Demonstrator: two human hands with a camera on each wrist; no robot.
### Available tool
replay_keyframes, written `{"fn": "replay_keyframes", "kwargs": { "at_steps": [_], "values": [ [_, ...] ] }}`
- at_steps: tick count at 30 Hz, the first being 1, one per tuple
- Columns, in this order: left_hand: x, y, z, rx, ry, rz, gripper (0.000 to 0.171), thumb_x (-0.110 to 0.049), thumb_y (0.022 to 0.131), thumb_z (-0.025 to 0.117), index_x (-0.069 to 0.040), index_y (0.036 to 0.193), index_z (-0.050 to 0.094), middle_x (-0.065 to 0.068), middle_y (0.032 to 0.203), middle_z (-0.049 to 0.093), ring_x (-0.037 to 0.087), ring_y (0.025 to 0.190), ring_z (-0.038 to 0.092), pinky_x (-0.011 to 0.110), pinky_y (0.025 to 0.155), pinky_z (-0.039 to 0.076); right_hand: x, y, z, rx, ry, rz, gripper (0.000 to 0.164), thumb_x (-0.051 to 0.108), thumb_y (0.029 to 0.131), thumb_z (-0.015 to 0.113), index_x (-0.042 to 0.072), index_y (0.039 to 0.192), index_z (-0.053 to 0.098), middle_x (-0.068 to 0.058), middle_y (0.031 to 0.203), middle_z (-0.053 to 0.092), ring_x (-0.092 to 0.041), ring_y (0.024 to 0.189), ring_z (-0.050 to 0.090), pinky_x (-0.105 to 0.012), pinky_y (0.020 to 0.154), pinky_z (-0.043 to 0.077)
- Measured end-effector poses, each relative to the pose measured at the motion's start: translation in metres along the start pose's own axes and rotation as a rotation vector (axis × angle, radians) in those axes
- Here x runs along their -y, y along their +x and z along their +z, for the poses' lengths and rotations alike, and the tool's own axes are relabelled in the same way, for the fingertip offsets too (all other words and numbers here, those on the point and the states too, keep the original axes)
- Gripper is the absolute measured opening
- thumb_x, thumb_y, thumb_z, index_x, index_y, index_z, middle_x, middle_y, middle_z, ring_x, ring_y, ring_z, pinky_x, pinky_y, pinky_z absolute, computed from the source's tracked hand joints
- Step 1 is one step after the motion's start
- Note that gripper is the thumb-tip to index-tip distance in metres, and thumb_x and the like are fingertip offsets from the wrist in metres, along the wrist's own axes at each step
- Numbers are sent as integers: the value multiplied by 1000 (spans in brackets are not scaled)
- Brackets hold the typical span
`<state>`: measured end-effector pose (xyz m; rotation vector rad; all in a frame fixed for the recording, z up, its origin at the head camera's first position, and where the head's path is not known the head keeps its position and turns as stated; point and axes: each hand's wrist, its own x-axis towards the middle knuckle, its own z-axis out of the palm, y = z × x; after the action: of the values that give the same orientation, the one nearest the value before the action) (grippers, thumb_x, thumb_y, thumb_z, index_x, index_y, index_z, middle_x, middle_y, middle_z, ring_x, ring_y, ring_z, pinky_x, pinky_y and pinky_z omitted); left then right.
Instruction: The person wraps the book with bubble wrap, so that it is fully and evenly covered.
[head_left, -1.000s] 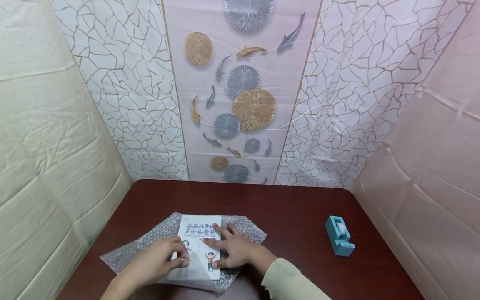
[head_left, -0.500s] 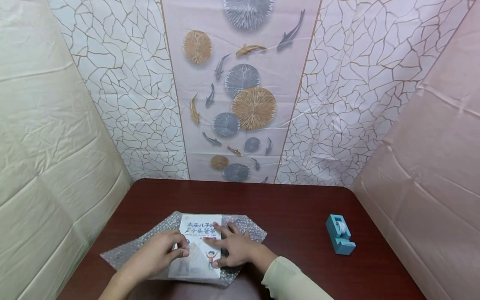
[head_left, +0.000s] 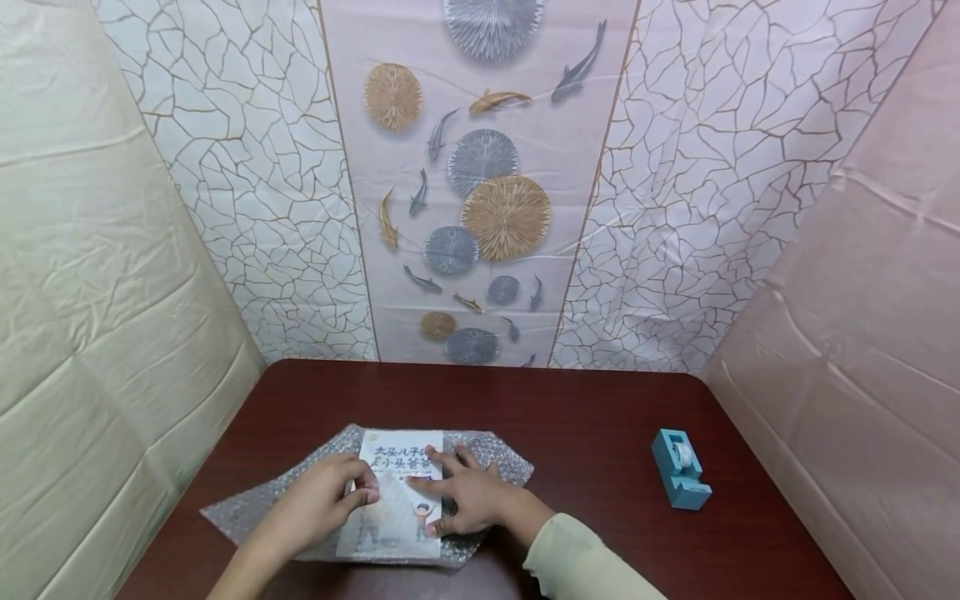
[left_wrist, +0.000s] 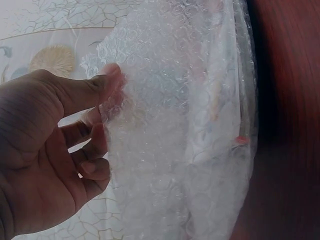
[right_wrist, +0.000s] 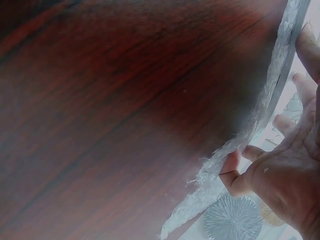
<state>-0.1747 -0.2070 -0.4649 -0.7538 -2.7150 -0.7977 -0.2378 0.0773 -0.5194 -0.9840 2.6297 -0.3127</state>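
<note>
A white book (head_left: 405,449) with blue lettering and a cartoon figure lies on a sheet of bubble wrap (head_left: 498,450). My left hand (head_left: 326,497) pinches an edge of the sheet between thumb and fingers. In the left wrist view, the clear bubble wrap (left_wrist: 155,105) stretches from those fingertips across the book's lower part. My right hand (head_left: 471,497) spreads its fingers over the book's right side, fingertips resting on the cover. From the right wrist view, the right hand (right_wrist: 285,170) shows beside the book's edge and the wrap beneath it.
A blue tape dispenser (head_left: 680,469) with a roll of tape stands at the right of the dark red table (head_left: 570,442). Fabric walls enclose the table at the back (head_left: 645,275) and on both sides.
The bubble wrap's near flap, held by the left hand, has come down flatter over the lower half of the cover. The left hand has shifted slightly; the right hand has stayed in place.
</note>
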Motion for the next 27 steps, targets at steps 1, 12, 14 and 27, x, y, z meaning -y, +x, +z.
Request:
{"fn": "replay_keyframes", "kwargs": {
  "at_steps": [1, 12, 14, 27],
  "values": [
    [0, 0, 1, -6, 2, -2, 20, -19, 92, 88, -29, 85, 73, -20, 82, 58, -5, 74, 46, 25, 67, 46, 0, 0, 0, -1, -2, -1, 80, 70, 98, 70, 58, 168, 35, 7, 188, 11, -48, 172, 10, -93, 114, 30],
    [6, 3, 15, -40, 40, -83, 23, -18, 90, 90, -30, 85, 71, -19, 82, 59, -4, 72, 43, 24, 67, 44, 0, -2, 1, 4, 17, -11, 79, 66, 98, 72, 57, 168, 36, 7, 188, 11, -49, 172, 9, -94, 115, 28],
    [8, 3, 19, -54, 48, -97, 24, -19, 89, 91, -30, 84, 71, -19, 82, 59, -4, 72, 44, 24, 68, 45, 0, -2, 1, 2, 16, -8, 79, 65, 98, 73, 57, 167, 36, 7, 188, 11, -49, 172, 9, -94, 115, 28],
    [13, 10, 40, -119, 88, -220, 28, -19, 82, 96, -30, 80, 71, -13, 83, 58, 3, 76, 49, 29, 71, 48, 0, -2, -2, 1, 23, 0, 79, 62, 97, 76, 57, 166, 39, 7, 188, 11, -48, 172, 8, -95, 114, 27]
  ]
}}
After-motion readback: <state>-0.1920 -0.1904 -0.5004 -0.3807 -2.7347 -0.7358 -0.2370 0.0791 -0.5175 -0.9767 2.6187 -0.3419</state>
